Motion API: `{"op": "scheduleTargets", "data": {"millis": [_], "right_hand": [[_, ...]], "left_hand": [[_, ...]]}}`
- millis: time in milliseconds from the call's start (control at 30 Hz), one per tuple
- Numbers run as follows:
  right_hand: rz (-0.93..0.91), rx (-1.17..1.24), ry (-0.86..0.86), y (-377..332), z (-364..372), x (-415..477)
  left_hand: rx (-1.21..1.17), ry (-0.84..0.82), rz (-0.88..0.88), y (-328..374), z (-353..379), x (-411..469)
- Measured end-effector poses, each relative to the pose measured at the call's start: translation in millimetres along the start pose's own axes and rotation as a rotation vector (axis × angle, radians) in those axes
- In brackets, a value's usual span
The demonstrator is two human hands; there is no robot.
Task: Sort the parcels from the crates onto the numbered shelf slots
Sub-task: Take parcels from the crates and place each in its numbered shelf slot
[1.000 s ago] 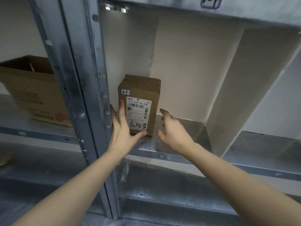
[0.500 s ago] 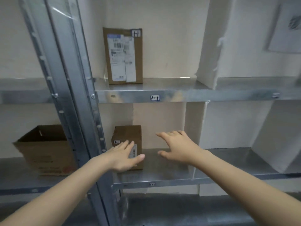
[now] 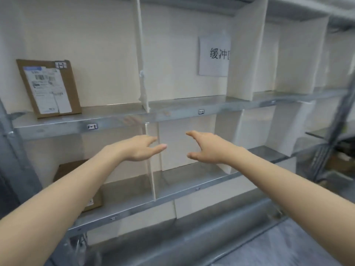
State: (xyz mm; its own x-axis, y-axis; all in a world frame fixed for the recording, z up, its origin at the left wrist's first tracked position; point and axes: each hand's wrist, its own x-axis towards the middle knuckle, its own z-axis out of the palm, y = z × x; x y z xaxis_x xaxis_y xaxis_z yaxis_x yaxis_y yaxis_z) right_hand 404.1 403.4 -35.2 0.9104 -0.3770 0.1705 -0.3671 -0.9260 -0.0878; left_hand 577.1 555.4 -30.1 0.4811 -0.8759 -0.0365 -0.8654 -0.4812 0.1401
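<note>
A brown cardboard parcel (image 3: 65, 170) stands in the left slot of the lower metal shelf (image 3: 192, 190), mostly hidden behind my left forearm. A second parcel (image 3: 49, 88) with a white shipping label leans against the wall in the left slot of the upper shelf (image 3: 172, 110). My left hand (image 3: 140, 148) hovers open in front of a white divider (image 3: 150, 169), holding nothing. My right hand (image 3: 207, 147) is open too, raised in front of the middle lower slot, a hand's width from the left one. Neither hand touches a parcel.
White divider boards (image 3: 245, 60) split both shelves into slots with small number tags (image 3: 92, 126) on the front edges. A paper sign (image 3: 214, 55) with characters hangs on the back wall. A grey upright post (image 3: 11, 160) stands at the far left; dark clutter (image 3: 342, 156) sits far right.
Both hands have left the lower parcel and risen up and to the right. The view has swung right and upward, so more slots and the paper sign show.
</note>
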Motion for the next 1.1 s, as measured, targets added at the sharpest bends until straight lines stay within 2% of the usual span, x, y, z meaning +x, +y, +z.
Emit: {"op": "scheduleTargets", "data": {"millis": [367,567,1100], "right_hand": [[0.296,-0.054,0.023,178,-55,-158],[0.474,-0.065,0.062,267,-74,-221],[0.925,-0.091,0.129,514,-117,-278]], "left_hand": [[-0.008,0.014,0.335,253,19,56],[0.010,-0.049,0.525,380,33,98],[-0.165,-0.079,0.985,670,64,282]]}}
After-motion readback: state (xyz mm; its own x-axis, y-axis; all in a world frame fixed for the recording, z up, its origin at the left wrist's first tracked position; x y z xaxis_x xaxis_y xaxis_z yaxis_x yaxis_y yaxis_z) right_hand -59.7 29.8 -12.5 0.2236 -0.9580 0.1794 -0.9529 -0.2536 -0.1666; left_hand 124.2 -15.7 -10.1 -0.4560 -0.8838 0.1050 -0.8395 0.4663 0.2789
